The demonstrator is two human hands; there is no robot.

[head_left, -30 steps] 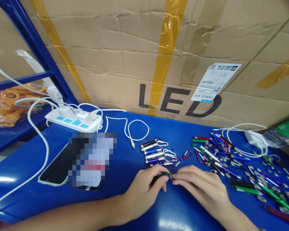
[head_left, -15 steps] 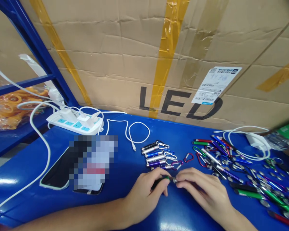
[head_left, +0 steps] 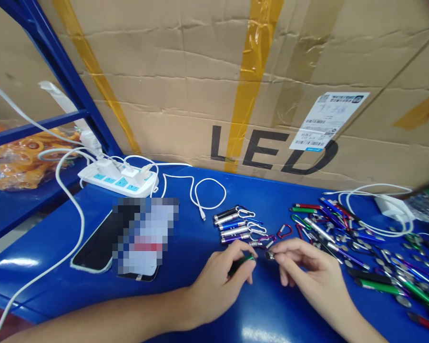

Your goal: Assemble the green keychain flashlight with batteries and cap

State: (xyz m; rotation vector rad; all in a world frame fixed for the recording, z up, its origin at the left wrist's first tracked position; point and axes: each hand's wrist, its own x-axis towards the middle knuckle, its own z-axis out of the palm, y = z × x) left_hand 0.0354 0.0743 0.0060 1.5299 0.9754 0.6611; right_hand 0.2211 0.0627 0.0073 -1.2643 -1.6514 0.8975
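My left hand [head_left: 218, 286] is closed around a green mini flashlight [head_left: 240, 264], its near end showing between thumb and forefinger. A short gap to the right, my right hand [head_left: 312, 274] pinches a small silver metal piece [head_left: 269, 255] between thumb and fingers; whether it is an end cap or button cells I cannot tell. Just beyond the hands lies a neat row of mini flashlights [head_left: 232, 232] in black, silver, blue and purple, most with carabiner clips [head_left: 257, 228]. A loose red carabiner [head_left: 284, 231] rests past my right fingers.
Scattered flashlight parts and button cells [head_left: 403, 301] cover the right of the blue table [head_left: 186, 247]. Two phones [head_left: 93, 252] and a white power strip [head_left: 139, 188] sit left, with trailing white cables. A white charger [head_left: 391, 207] lies back right; a large cardboard box [head_left: 186, 95] stands behind.
My hands have moved apart, so the silver piece in my right fingers is now separated from the green flashlight in my left. The view has shifted slightly.
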